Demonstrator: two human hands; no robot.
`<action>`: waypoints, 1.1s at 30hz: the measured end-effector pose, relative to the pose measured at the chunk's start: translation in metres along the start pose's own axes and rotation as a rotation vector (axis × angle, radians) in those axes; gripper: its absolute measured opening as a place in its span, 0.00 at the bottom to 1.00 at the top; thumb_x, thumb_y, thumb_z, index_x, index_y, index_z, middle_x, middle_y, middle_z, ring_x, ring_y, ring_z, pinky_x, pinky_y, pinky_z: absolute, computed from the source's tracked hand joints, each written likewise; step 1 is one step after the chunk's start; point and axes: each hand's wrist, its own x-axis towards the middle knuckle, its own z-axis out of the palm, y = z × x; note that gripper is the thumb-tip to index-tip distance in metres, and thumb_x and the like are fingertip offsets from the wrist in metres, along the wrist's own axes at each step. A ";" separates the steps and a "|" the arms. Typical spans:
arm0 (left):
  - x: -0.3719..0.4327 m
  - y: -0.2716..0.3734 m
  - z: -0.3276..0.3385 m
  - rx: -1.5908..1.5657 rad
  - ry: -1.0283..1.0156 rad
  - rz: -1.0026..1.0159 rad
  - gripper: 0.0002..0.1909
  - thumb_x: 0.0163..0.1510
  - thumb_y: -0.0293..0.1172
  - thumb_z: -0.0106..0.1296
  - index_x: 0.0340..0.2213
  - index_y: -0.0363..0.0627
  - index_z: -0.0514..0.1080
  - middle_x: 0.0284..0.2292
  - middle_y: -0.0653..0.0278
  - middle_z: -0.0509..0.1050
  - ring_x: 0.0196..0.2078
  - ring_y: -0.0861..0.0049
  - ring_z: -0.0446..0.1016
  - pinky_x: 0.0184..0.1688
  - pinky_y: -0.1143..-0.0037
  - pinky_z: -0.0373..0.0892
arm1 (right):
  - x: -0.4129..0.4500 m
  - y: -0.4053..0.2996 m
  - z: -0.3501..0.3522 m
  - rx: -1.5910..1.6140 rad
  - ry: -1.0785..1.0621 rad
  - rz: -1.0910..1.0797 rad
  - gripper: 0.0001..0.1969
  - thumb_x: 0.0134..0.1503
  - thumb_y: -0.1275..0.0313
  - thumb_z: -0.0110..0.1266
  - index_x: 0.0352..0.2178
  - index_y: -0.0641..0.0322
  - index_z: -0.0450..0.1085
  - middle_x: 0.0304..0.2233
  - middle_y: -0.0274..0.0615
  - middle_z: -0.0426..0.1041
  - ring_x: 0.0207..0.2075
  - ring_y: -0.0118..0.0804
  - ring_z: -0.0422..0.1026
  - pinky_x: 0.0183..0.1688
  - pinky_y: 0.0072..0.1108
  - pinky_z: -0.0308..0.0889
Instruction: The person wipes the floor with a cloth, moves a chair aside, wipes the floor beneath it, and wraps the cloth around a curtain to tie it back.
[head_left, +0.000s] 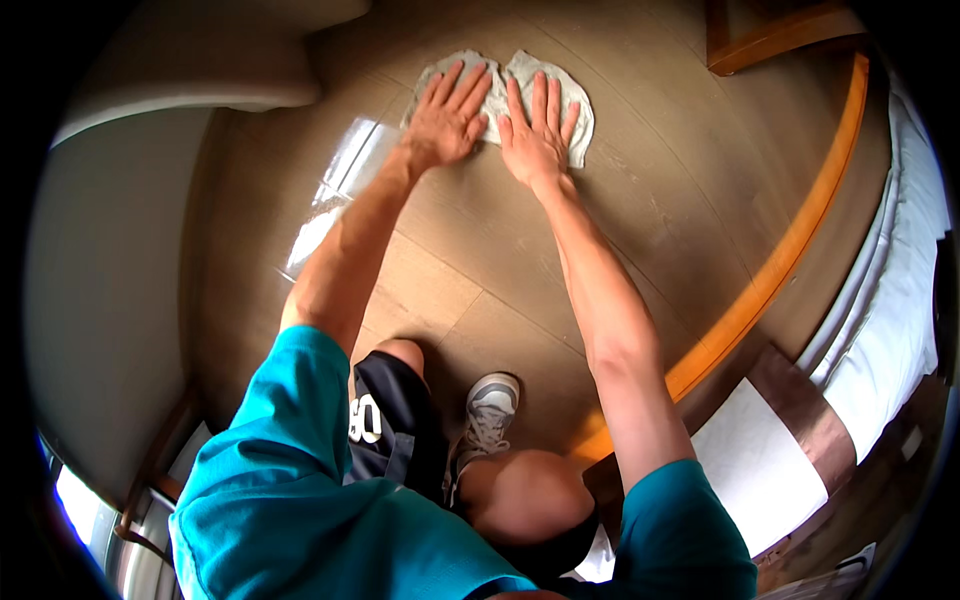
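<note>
A wrinkled pale grey cloth (495, 99) lies spread on the wood-plank floor (645, 187), with a notch in its far edge; whether it is one piece or two I cannot tell. My left hand (448, 118) rests palm down on its left part, fingers extended and slightly apart. On the right part lies my right hand (537, 136), also flat, with its fingers spread. Neither hand grips the cloth; both arms reach forward from teal sleeves. Some of the cloth is hidden under the palms and fingers.
An orange-brown wooden rail (799, 251) runs along the right, seen bent. Beyond it hangs white fabric (881, 337). Wooden furniture legs (780, 45) stand at top right. A pale rounded furniture edge (247, 97) and a grey panel (112, 240) bound the left. My sneaker (493, 405) is below.
</note>
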 end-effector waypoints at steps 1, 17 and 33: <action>-0.019 0.016 -0.005 -0.004 -0.043 -0.021 0.33 0.67 0.48 0.34 0.68 0.46 0.51 0.70 0.60 0.47 0.73 0.56 0.42 0.71 0.57 0.41 | -0.018 -0.005 -0.006 0.000 -0.022 -0.007 0.31 0.67 0.54 0.41 0.69 0.42 0.51 0.73 0.49 0.37 0.74 0.51 0.33 0.69 0.53 0.23; -0.223 0.220 -0.038 -0.271 -0.565 0.090 0.34 0.64 0.46 0.42 0.66 0.42 0.53 0.69 0.59 0.49 0.73 0.56 0.42 0.72 0.57 0.39 | -0.348 -0.043 -0.050 0.068 -0.279 0.306 0.30 0.65 0.56 0.45 0.67 0.49 0.56 0.71 0.54 0.46 0.72 0.58 0.40 0.68 0.56 0.28; -0.018 0.180 0.016 -0.019 -0.167 0.109 0.35 0.66 0.55 0.32 0.68 0.50 0.50 0.70 0.63 0.47 0.73 0.60 0.40 0.73 0.60 0.36 | -0.141 0.082 -0.054 -0.128 0.031 0.223 0.30 0.65 0.55 0.44 0.68 0.43 0.55 0.72 0.45 0.42 0.73 0.48 0.38 0.69 0.53 0.30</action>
